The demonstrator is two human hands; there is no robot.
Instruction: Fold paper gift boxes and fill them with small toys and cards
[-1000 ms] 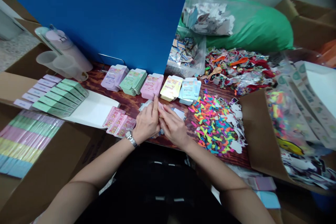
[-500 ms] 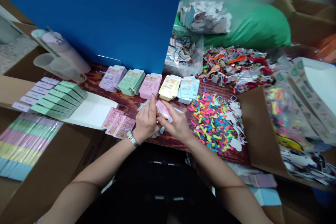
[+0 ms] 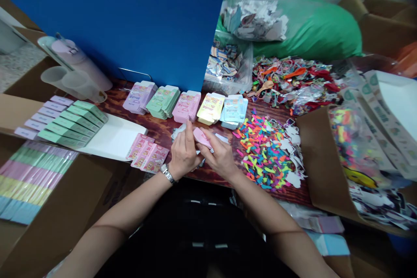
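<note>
Holds a small pink box (image 3: 202,136) in the right hand (image 3: 222,155), tipped between thumb and fingers, over the red-brown table (image 3: 156,122). Holds the left hand (image 3: 183,152) narrow, right beside the small pink box, with a finger pointing away. Cannot tell if pinching anything there. Wears a shiny watch (image 3: 168,174) on the left wrist.

Just past the hands, has a row of stacks: purple stack (image 3: 139,97), green stack (image 3: 162,103), pink stack (image 3: 186,107), yellow stack (image 3: 210,109), blue stack (image 3: 233,111). To the left, has three pink boxes (image 3: 148,154) by a white tray (image 3: 114,138) with green boxes (image 3: 73,124) on it. To the right, has a heap of bright bits (image 3: 265,152), near a brown carton (image 3: 321,160). Farther back, has a tall blue board (image 3: 124,17) and a big green bag (image 3: 325,30).
</note>
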